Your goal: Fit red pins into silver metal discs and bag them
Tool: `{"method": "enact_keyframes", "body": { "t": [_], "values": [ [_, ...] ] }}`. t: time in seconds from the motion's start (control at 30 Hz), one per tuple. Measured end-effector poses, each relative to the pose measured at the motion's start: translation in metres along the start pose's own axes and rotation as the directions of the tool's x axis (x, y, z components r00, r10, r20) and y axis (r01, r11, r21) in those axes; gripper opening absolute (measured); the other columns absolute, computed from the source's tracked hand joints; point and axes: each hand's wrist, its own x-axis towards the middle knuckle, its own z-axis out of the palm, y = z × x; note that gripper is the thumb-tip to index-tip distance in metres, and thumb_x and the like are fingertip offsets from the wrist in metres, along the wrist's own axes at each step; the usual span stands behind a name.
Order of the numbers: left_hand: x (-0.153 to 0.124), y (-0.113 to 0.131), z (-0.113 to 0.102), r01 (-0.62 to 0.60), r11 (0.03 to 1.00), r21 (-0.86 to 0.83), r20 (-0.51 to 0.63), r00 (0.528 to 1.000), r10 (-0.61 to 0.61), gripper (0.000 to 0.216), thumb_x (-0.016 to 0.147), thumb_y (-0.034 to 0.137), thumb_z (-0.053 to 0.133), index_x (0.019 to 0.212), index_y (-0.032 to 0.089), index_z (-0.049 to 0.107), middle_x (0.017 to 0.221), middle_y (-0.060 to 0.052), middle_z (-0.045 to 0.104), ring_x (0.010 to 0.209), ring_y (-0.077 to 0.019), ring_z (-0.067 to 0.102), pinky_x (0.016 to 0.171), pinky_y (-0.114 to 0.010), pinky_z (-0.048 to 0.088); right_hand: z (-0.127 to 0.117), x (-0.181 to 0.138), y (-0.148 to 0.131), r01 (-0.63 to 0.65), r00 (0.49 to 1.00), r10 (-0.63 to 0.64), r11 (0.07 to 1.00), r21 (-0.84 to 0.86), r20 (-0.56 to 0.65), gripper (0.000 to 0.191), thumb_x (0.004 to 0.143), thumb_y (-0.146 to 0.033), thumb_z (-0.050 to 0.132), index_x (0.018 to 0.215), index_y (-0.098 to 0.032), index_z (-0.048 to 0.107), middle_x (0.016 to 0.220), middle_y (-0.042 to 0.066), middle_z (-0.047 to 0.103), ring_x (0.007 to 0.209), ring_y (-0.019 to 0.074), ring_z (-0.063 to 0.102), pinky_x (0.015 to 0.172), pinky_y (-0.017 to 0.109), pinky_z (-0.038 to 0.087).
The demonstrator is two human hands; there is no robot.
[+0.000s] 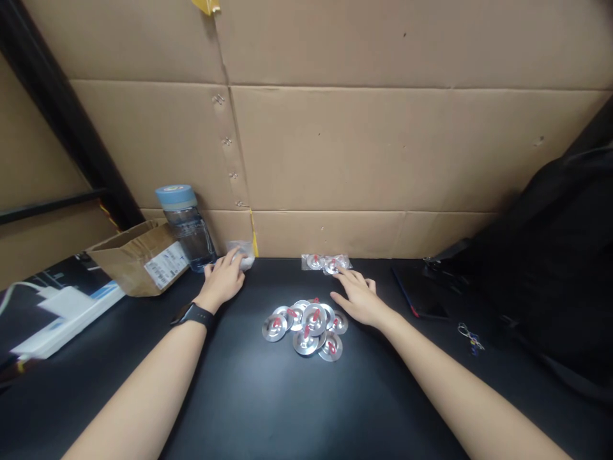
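Note:
Small silver finger cymbals [313,319], domed in the middle with red loops, lie in a loose, overlapping pile on the black table. Behind the pile, against the cardboard wall, are several more cymbals in clear plastic bags [315,262]. My right hand [361,297] reaches to these, its fingers stretched and the thumb apart; the fingertips are at the front bagged cymbal [332,266]. Off to the left, my left hand [223,279] rests with its fingertips on a small heap of clear plastic bags [247,260]. Its thumb is away from the fingers.
On the left stand a blue-lidded water bottle [188,227], a brown paper bag [138,255] and a white power strip [71,322] with a charger. To the right lie a dark tablet-like slab [419,294], a small tangle of cord [472,338] and a black bag [550,268].

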Motion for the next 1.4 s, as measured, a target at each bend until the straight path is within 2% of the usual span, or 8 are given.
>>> {"method": "enact_keyframes", "body": {
  "t": [0.33, 0.47, 0.6, 0.7, 0.8, 1.0, 1.23, 1.4],
  "values": [
    [-0.003, 0.013, -0.012, 0.006, 1.000, 0.003, -0.037, 0.999, -0.006, 0.047, 0.091, 0.024, 0.047, 0.137, 0.027, 0.054, 0.156, -0.010, 0.047, 0.128, -0.0348, 0.054, 0.097, -0.054, 0.043, -0.007, -0.004, -0.006, 0.001, 1.000, 0.001, 0.999, -0.051, 0.031, 0.051, 0.102, -0.048, 0.038, 0.146, -0.024, 0.048, 0.159, 0.014, 0.045, 0.139, 0.0357, 0.040, 0.106, 0.057, 0.032],
    [-0.005, 0.020, -0.016, 0.030, 0.999, -0.010, -0.052, 0.998, -0.031, 0.045, 0.090, 0.024, 0.048, 0.134, 0.025, 0.055, 0.150, -0.012, 0.052, 0.126, -0.0338, 0.056, 0.097, -0.051, 0.042, -0.011, -0.003, -0.007, 0.028, 1.000, -0.028, 0.998, -0.055, -0.008, 0.045, 0.100, -0.045, 0.045, 0.138, -0.023, 0.053, 0.142, 0.014, 0.059, 0.124, 0.0348, 0.051, 0.097, 0.052, 0.037],
    [-0.005, 0.030, -0.016, 0.016, 0.999, -0.040, -0.118, 0.993, -0.021, 0.032, 0.091, 0.024, 0.048, 0.119, 0.022, 0.063, 0.128, -0.012, 0.065, 0.119, -0.0325, 0.060, 0.099, -0.050, 0.041, -0.010, 0.000, -0.007, 0.027, 0.993, -0.036, 0.997, -0.074, -0.113, 0.029, 0.094, -0.034, 0.053, 0.119, -0.022, 0.062, 0.122, 0.013, 0.066, 0.111, 0.0311, 0.056, 0.091, 0.045, 0.038],
    [-0.006, 0.041, -0.015, -0.120, 0.968, -0.221, -0.135, 0.987, 0.092, 0.025, 0.095, 0.025, 0.045, 0.106, 0.022, 0.067, 0.114, -0.009, 0.070, 0.112, -0.0280, 0.064, 0.099, -0.044, 0.045, -0.008, 0.002, -0.008, 0.046, 0.976, -0.062, 0.996, -0.081, -0.208, 0.033, 0.091, -0.027, 0.055, 0.122, -0.022, 0.062, 0.130, 0.014, 0.063, 0.116, 0.0309, 0.055, 0.093, 0.044, 0.037],
    [-0.010, 0.060, -0.016, -0.279, 0.836, -0.473, -0.115, 0.960, 0.256, 0.030, 0.102, 0.034, 0.040, 0.107, 0.022, 0.067, 0.115, -0.008, 0.071, 0.108, -0.0239, 0.066, 0.098, -0.038, 0.049, -0.007, 0.002, -0.007, 0.065, 0.977, -0.077, 0.996, -0.061, -0.201, 0.046, 0.091, -0.026, 0.054, 0.137, -0.023, 0.055, 0.146, 0.014, 0.056, 0.129, 0.0321, 0.050, 0.099, 0.047, 0.034],
    [-0.025, 0.095, -0.024, -0.414, 0.692, -0.592, -0.068, 0.881, 0.469, 0.039, 0.107, 0.040, 0.035, 0.116, 0.023, 0.068, 0.127, -0.007, 0.069, 0.121, -0.0230, 0.062, 0.108, -0.039, 0.045, -0.012, 0.004, 0.000, 0.013, 0.984, -0.005, 0.999, 0.048, -0.176, 0.032, 0.089, -0.021, 0.056, 0.120, -0.024, 0.062, 0.117, 0.009, 0.074, 0.107, 0.0285, 0.066, 0.091, 0.044, 0.035],
    [-0.024, 0.091, -0.022, -0.338, 0.692, -0.638, -0.063, 0.919, 0.390, 0.040, 0.108, 0.042, 0.035, 0.112, 0.021, 0.069, 0.116, -0.007, 0.072, 0.109, -0.0224, 0.066, 0.100, -0.037, 0.049, -0.020, 0.002, -0.012, 0.065, 0.925, 0.117, 0.889, 0.454, -0.362, 0.019, 0.085, -0.020, 0.056, 0.102, -0.021, 0.064, 0.093, 0.003, 0.073, 0.081, 0.0188, 0.067, 0.077, 0.031, 0.046],
    [-0.030, 0.101, -0.033, -0.287, 0.635, -0.717, -0.108, 0.946, 0.305, 0.034, 0.105, 0.042, 0.041, 0.119, 0.022, 0.065, 0.121, -0.008, 0.071, 0.113, -0.0241, 0.066, 0.102, -0.039, 0.049, -0.029, -0.016, -0.042, 0.211, 0.895, 0.063, 0.811, 0.546, -0.441, 0.019, 0.089, -0.021, 0.055, 0.108, -0.022, 0.060, 0.097, 0.004, 0.072, 0.078, 0.0178, 0.066, 0.069, 0.028, 0.048]
  ]
}}
